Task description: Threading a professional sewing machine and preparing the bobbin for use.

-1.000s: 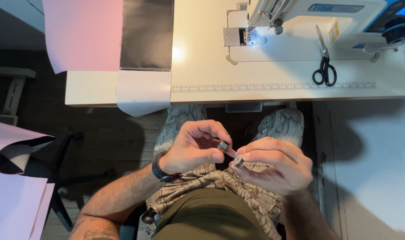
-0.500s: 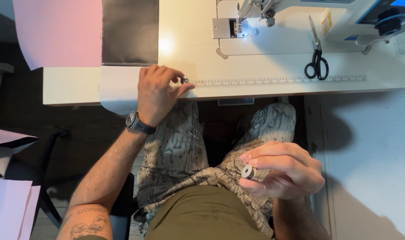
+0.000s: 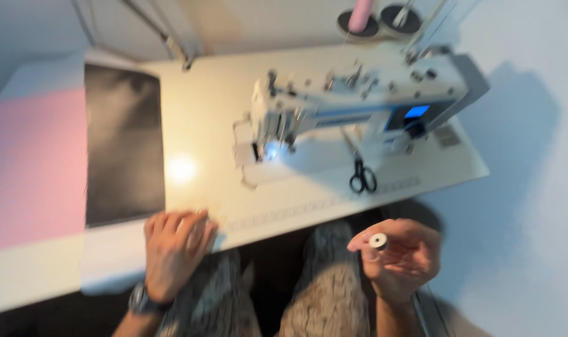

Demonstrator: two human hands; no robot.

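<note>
Table: a pale cream sewing table fills the blurred view.
Machine: a white sewing machine stands on it, needle lamp lit.
Wall: plain white, right side.
Floor: seemingly dark beneath the table edge.

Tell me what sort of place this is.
Most likely a sewing workshop or tailoring station. A white industrial sewing machine sits on a cream worktable, black-handled scissors lie beside it, and dark grey fabric and pink fabric are spread out.
</note>
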